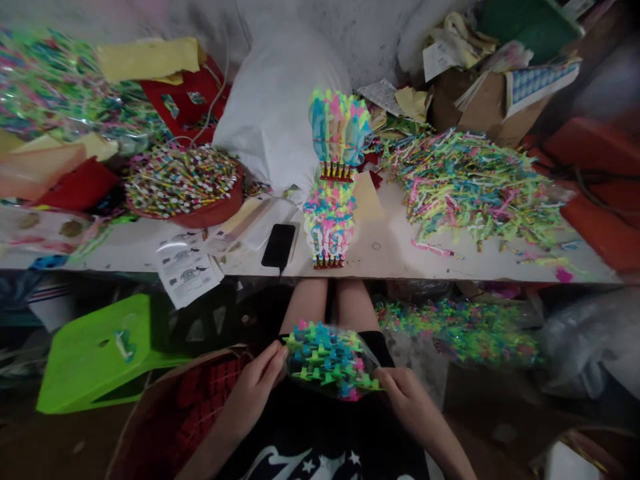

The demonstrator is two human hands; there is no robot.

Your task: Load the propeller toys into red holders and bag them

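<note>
Over my lap lies a clear plastic bag (327,360) packed with small green, blue and pink plastic pieces, several of them cross-shaped. My left hand (267,367) is closed on the bag's left edge. At its right edge, the fingers of my right hand (403,387) pinch the plastic. On the table straight ahead stands a stack of colourful plastic toys (330,213) in rows, the upper bundle (340,133) held by a band. What the pieces in the bag are exactly, I cannot make out.
Left on the table (385,260) are a red basin (215,212) of small parts, a phone (279,245) and printed papers (187,270). A heap of colourful toys (480,187) covers the right. Below stand a green stool (95,360) and a sack of red pieces (200,393).
</note>
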